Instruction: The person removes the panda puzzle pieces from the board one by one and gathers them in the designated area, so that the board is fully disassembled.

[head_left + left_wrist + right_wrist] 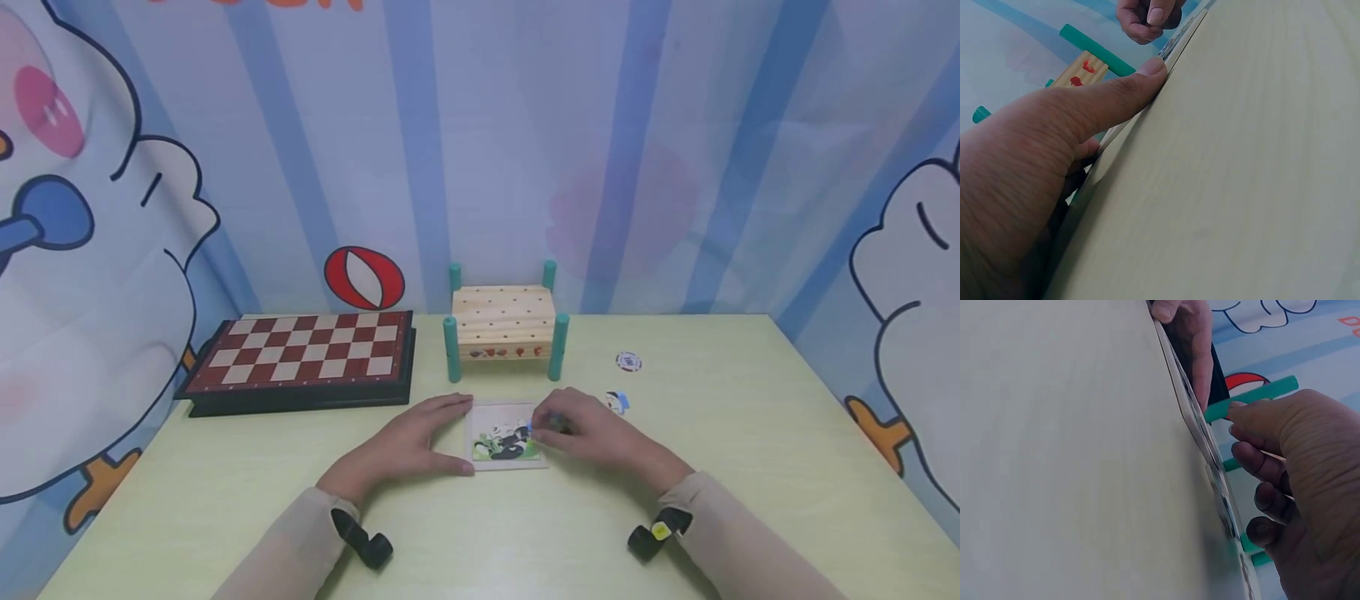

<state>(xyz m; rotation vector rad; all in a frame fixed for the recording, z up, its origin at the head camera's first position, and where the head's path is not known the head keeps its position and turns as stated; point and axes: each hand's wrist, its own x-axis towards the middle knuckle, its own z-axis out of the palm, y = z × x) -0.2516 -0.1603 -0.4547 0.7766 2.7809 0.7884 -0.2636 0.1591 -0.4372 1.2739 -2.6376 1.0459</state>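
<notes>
A small flat picture puzzle board [506,467] with a black, white and green cartoon scene lies on the table in front of me. My left hand [408,442] holds its left side, thumb at the near edge and fingertips by the far edge. Over its right edge is my right hand [588,429], fingers curled and thumb near the index finger; nothing shows between them in the right wrist view. A loose puzzle piece [1225,503] lies just beyond the board's edge, partly under the right hand in the head view. Another blue-and-white piece [617,402] lies behind that hand.
A checkered game board [311,348] on a dark case stands at the back left. Behind the puzzle is a small wooden stand [504,317] with green posts. A round poker chip [628,362] lies at the back right. A printed cloth [510,167] hangs behind the table.
</notes>
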